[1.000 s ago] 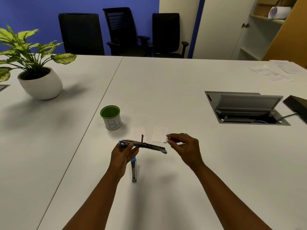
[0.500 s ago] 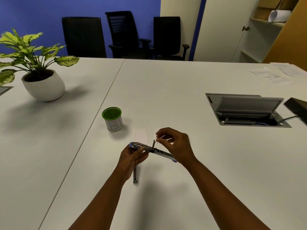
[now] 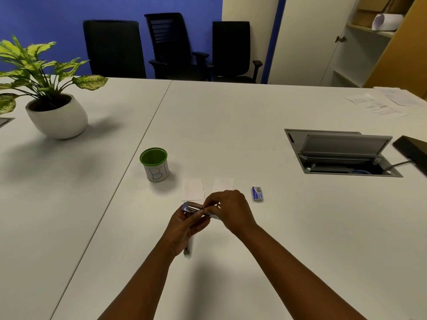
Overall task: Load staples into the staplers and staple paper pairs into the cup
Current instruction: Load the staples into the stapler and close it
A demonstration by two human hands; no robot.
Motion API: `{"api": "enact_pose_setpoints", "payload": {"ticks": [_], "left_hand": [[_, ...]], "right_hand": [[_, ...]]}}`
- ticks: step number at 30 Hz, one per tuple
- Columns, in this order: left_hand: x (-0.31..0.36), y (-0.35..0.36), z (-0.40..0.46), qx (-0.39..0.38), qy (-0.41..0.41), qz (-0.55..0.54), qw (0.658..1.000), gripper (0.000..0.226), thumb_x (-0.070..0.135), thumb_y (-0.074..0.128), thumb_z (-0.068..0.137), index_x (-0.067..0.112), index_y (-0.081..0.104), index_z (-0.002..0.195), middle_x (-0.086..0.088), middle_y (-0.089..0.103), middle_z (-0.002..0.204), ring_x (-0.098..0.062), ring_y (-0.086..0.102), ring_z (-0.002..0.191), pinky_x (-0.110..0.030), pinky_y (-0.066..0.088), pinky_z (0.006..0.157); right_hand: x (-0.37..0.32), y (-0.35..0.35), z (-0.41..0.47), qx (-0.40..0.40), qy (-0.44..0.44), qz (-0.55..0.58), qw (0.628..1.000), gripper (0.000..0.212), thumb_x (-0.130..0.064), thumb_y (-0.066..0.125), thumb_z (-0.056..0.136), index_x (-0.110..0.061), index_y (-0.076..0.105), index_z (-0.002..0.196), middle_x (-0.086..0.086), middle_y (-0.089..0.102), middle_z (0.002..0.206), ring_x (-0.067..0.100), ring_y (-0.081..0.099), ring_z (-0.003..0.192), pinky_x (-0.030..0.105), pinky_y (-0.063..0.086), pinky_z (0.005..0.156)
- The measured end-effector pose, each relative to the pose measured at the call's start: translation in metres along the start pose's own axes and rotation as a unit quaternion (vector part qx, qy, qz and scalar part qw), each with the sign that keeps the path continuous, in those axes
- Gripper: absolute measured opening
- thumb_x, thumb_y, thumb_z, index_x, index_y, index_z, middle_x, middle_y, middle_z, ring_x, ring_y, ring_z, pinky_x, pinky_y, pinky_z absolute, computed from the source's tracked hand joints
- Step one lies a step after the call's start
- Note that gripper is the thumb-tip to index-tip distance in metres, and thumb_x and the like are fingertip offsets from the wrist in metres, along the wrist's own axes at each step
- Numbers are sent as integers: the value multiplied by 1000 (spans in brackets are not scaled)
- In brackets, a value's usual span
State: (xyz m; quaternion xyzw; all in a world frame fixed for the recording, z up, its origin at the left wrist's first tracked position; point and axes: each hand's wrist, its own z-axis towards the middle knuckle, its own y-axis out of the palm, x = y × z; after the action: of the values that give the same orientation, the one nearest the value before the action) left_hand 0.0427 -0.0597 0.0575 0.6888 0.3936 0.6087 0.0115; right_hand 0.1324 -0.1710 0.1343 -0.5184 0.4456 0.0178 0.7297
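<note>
My left hand [image 3: 184, 224] grips a blue and silver stapler [image 3: 191, 207], swung open, just above the white table [image 3: 231, 125]. The stapler's lower arm [image 3: 187, 249] hangs down below my palm. My right hand [image 3: 228, 210] is over the stapler's metal channel with its fingertips pinched at it; what they pinch is too small to see clearly. Two small white paper slips [image 3: 193, 189] [image 3: 223, 184] lie side by side just beyond my hands. A white cup [image 3: 155, 165] with a green rim, marked "B1", stands to the left of the slips. A small blue staple box [image 3: 257, 194] lies to the right.
A potted plant [image 3: 54, 112] stands at the far left. An open cable hatch [image 3: 342, 153] is sunk in the table at right, with a black device [image 3: 413, 151] beside it. Printed sheets [image 3: 379, 105] lie at the far right. Black chairs [image 3: 175, 47] line the far edge.
My right hand has moved left from beside the stapler's tip onto its channel, uncovering the staple box. My left hand has kept hold of the open stapler.
</note>
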Motion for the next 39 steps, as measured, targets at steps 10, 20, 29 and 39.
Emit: {"api": "enact_pose_setpoints", "payload": {"ticks": [10,20,29,39], "left_hand": [[-4,-3,3,-1,-7,-21,1000,15,-4,47,89,6,57,92,-5,75,76,-19,72,72,-22,57,62],[-2,-4,4,-25,-10,10,1000,12,-2,54,84,5,58,93,-6,74,76,-21,72,72,-23,57,63],[-3,-4,4,-7,-7,-4,1000,15,-3,49,88,7,59,95,-4,75,78,-19,72,73,-23,57,63],[-5,-6,3,-6,-17,-78,997,17,-1,43,91,7,57,98,-4,75,81,-16,73,75,-20,57,60]], "right_hand": [[-1,-2,2,-21,-8,3,1000,11,-18,67,78,-15,75,85,4,74,89,15,61,85,26,42,75],[4,-1,2,-17,34,56,998,6,-16,72,73,-14,74,78,5,74,81,18,65,80,36,52,80],[1,-2,3,41,118,150,981,2,-21,69,78,-22,70,76,-8,68,68,9,64,65,31,53,74],[6,-27,2,-150,72,30,986,48,-43,77,67,-32,57,109,-11,63,96,10,61,81,30,50,76]]}}
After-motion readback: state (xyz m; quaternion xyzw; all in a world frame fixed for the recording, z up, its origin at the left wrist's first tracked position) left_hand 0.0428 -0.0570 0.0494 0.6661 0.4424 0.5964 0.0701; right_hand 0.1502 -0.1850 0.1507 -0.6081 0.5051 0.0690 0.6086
